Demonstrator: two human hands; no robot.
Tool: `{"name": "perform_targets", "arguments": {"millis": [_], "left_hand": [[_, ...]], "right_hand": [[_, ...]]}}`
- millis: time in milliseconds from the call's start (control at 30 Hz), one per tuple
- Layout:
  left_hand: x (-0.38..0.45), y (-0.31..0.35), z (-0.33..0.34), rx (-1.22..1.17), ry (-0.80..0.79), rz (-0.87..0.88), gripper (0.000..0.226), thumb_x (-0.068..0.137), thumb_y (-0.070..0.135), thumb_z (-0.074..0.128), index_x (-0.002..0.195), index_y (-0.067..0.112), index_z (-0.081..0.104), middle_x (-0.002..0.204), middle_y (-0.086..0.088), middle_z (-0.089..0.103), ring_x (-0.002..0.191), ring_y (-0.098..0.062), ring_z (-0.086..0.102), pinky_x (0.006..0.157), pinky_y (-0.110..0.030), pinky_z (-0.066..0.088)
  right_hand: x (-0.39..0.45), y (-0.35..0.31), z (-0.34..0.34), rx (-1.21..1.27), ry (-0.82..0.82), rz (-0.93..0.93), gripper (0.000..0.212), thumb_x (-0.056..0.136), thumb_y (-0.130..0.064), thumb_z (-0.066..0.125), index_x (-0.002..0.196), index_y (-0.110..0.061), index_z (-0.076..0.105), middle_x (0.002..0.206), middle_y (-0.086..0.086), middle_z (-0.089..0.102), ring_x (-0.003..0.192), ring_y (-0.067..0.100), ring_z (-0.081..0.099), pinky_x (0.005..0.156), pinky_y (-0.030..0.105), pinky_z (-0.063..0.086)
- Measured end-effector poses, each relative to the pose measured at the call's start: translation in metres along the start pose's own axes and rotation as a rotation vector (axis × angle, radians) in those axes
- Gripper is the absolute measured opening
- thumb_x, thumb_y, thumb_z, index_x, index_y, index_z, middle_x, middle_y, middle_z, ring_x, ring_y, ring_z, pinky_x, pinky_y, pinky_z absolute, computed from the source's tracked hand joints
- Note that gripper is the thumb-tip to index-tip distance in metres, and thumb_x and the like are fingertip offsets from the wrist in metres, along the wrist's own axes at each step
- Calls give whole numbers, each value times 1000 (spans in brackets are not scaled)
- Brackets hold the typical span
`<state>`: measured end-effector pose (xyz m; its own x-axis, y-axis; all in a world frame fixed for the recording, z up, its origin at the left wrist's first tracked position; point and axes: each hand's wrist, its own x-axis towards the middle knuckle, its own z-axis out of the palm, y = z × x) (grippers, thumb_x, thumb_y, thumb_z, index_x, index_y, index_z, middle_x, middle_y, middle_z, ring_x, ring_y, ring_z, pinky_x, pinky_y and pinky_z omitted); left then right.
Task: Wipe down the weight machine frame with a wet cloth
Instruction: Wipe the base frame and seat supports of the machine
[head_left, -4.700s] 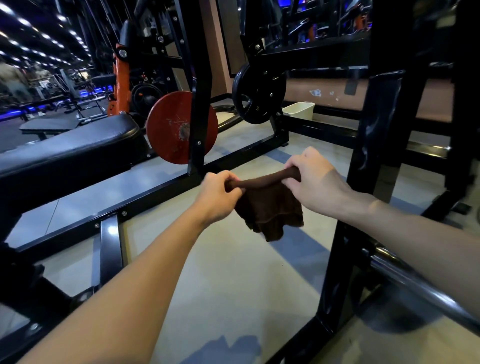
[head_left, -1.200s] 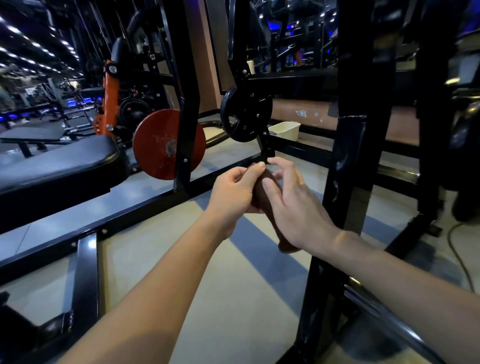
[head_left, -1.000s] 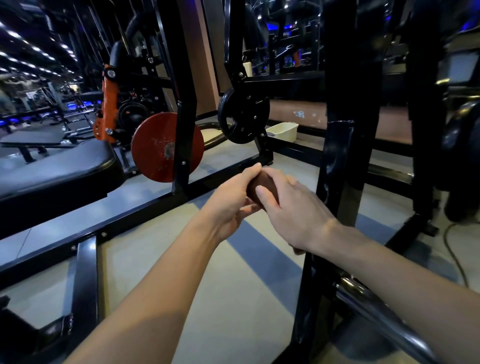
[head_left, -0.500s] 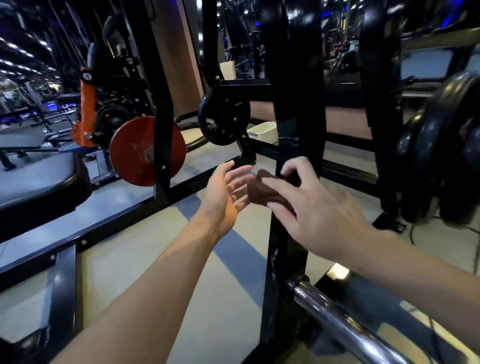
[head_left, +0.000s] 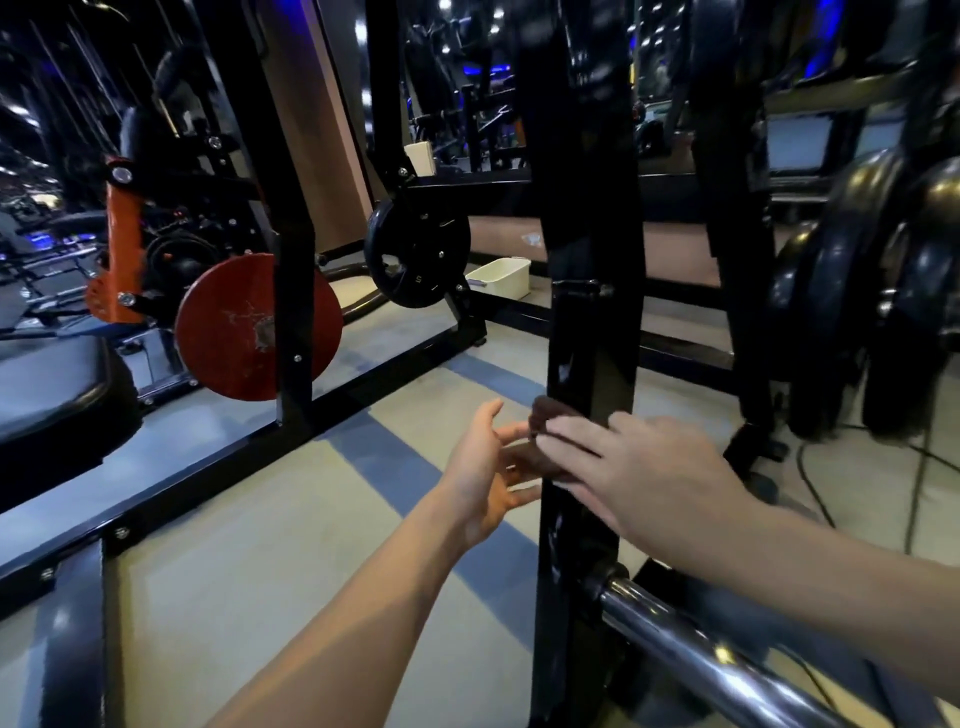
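— At far left, what do you have?

— Your view takes in a black bench pad (head_left: 49, 384), and behind it an orange bracket (head_left: 122, 244) on a dark machine. Just right of that hangs a red plate (head_left: 234, 332), partly crossed by a black post (head_left: 296, 291) that stands on a floor rail (head_left: 208, 467).

— And further along?

— A black plate (head_left: 415, 254) sits on the frame beyond, with a white tub (head_left: 501, 278) on the floor just beside it.

— Where is your left hand?

— Your left hand (head_left: 485, 478) is low in the middle, palm turned right, fingers spread and relaxed, gripping nothing. Its fingertips are near the cloth; contact is too blurred to judge.

— The cloth?

— The brown cloth (head_left: 550, 415) is bunched small against the near upright (head_left: 592, 332), on its left edge, mostly hidden by your fingers.

— Your right hand?

— Your right hand (head_left: 639, 478) reaches across the upright, fingers curled round the cloth and pressing it to the metal.

— What lies right of that?

— A chrome bar (head_left: 691, 649) juts from the upright toward you, and black plates (head_left: 878, 312) are stacked at far right, with a cable (head_left: 815, 483) on the floor below.
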<state>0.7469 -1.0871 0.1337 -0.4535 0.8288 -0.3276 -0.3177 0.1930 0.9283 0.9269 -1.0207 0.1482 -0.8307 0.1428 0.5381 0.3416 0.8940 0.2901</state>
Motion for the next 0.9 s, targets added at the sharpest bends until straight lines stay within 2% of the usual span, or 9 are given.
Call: {"name": "perform_targets", "arguments": {"millis": [133,233,300,400,533,600,667,800,900], "left_hand": [[12,-12,-5,0,-84,-82,71,105,58,25,131,6,66,124,-18,72,119,-34,65,111,-47,44],[18,-23,-3,-1,-120,-110,73,104,57,21,136,7,65,126,-17,70,115,-31,61,108,-46,44],[20,-28,-3,0,-144,-109,72,103,58,22,128,10,69,114,-14,72,106,-28,63,97,-45,50],[21,-29,-4,3,-157,-67,57,100,56,34,114,14,69,93,-8,69,88,-25,67,79,-42,56],[20,-29,0,7,-167,-94,64,104,55,25,110,13,73,97,-9,72,93,-25,64,85,-41,52],[22,-32,-2,10,-163,-103,67,105,53,23,117,12,74,106,-10,74,99,-26,65,92,-41,51],[20,-33,-4,9,-165,-108,67,106,54,23,121,13,74,106,-9,75,97,-24,66,90,-40,51],[12,-32,-2,6,-173,-62,51,100,52,38,101,15,74,87,-5,68,77,-21,60,75,-35,51],[12,-32,-5,-38,-151,-51,41,95,51,47,96,17,71,87,-7,61,71,-21,57,71,-35,49]], "right_hand": [[43,25,-18,-23,217,156,41,93,-35,68,132,-23,68,125,-5,70,77,26,67,54,31,50],[49,29,-21,20,296,280,42,97,-36,65,137,-25,65,135,-7,66,91,26,70,63,33,54],[34,16,-10,52,246,198,43,94,-38,64,135,-27,67,135,-10,66,90,24,71,63,33,55],[8,-2,2,103,37,60,42,91,-43,58,132,-35,66,130,-18,66,88,16,70,59,33,55],[28,24,-17,123,222,152,42,96,-34,62,137,-28,64,134,-11,67,95,22,71,67,38,59],[42,35,-27,128,295,232,42,100,-34,60,141,-28,60,139,-10,64,107,23,70,75,42,59],[42,33,-24,126,312,259,42,99,-34,62,141,-27,60,141,-10,63,107,23,69,77,42,59],[4,-9,12,143,132,171,42,94,-39,65,135,-31,63,133,-15,64,84,18,68,57,34,55],[2,-14,18,171,57,127,39,96,-43,58,134,-35,62,130,-19,63,88,15,68,59,31,53]]}}
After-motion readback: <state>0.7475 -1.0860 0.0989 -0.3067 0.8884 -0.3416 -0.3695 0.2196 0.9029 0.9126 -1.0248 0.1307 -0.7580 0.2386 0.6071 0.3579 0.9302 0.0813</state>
